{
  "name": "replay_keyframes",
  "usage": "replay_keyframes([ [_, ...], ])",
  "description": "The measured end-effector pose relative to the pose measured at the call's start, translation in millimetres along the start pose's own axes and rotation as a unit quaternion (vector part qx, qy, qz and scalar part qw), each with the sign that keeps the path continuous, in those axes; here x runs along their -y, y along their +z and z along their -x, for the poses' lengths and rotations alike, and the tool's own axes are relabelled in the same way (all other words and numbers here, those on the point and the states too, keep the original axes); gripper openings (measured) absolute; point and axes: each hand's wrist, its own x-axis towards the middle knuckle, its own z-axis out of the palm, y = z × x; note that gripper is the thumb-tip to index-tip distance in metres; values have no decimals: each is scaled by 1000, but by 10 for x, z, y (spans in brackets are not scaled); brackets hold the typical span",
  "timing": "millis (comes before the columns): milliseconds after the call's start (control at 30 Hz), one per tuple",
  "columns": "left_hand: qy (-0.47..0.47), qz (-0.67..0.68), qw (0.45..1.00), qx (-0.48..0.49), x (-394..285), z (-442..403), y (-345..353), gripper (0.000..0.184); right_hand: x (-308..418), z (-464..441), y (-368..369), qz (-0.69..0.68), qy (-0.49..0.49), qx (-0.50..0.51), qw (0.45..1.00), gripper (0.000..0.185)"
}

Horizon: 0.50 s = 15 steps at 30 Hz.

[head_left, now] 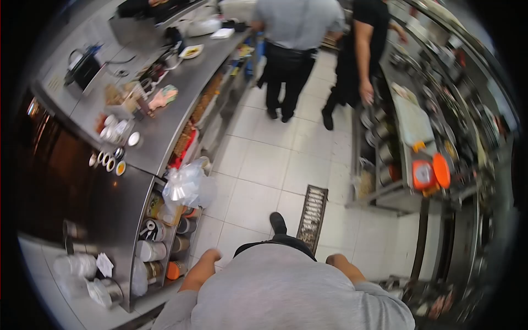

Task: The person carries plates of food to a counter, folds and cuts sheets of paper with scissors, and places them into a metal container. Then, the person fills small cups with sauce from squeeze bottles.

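My left hand (213, 254) hangs low beside my body, nearest to the shelves under the left counter. Its fingers are blurred, and no object shows in it. On the other side, my right hand (336, 258) hangs near the floor drain grate (312, 217); its fingers are mostly hidden behind the wrist. Lidded tubs (151, 251) and other containers fill the shelves near my left hand. Above them, clear plastic bags (187, 184) stick out from the counter's edge into the aisle.
Two people stand ahead in the aisle, one in a grey shirt (300, 25), one in black (366, 49). A long steel counter (165, 129) runs along the left. At right, a work table bears a white cutting board (412, 121) and an orange scale (423, 175).
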Motion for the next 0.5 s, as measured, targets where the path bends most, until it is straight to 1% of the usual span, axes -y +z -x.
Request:
replay_keyframes([
  [33,-119,6,985,125,137,304,-96,33,-116,-421,-16,-256,-64,-16,964,54],
  [67,-171,10,966,194,833,-205,497,37,-193,-292,-262,-374,-79,-57,922,51],
  [100,-127,26,985,111,490,538,-47,30,-295,-221,-505,-490,-105,-92,860,49],
  [133,-182,185,959,116,709,356,86,30,-394,-130,-749,-586,-139,-122,789,47],
  [167,-234,333,905,120,889,383,70,31,-646,-618,-1064,-641,-120,-115,749,45],
  [200,-273,460,844,44,871,427,-19,29,-712,-637,-1557,-490,-9,-154,858,44],
  [233,-306,571,761,-32,788,515,-185,27,-842,-688,-2009,-314,102,-187,925,43],
  [267,-335,664,660,-109,650,619,-381,26,-1291,-1578,-2605,-112,5,-181,977,46],
  [300,-325,654,665,-154,580,563,-471,26,-1035,-1056,-3151,-52,62,-231,970,43],
  [333,-311,643,670,-201,510,436,-559,28,-715,-774,-3699,59,14,-306,950,32],
  [367,-283,675,645,-219,384,285,-643,28,-390,-517,-4206,168,-35,-377,910,22],
  [400,-249,705,620,-238,250,93,-775,29,-99,-293,-4668,270,-82,-442,851,16],
  [433,-212,752,588,-210,80,12,-1073,30,207,-243,-5131,305,-216,-576,727,15],
  [467,-170,793,557,-179,-93,-29,-1448,30,676,-22,-5377,124,-242,-544,793,13],
  [500,-146,788,576,-164,-152,-190,-1678,28,1218,342,-5577,-110,-286,-505,807,14],
])
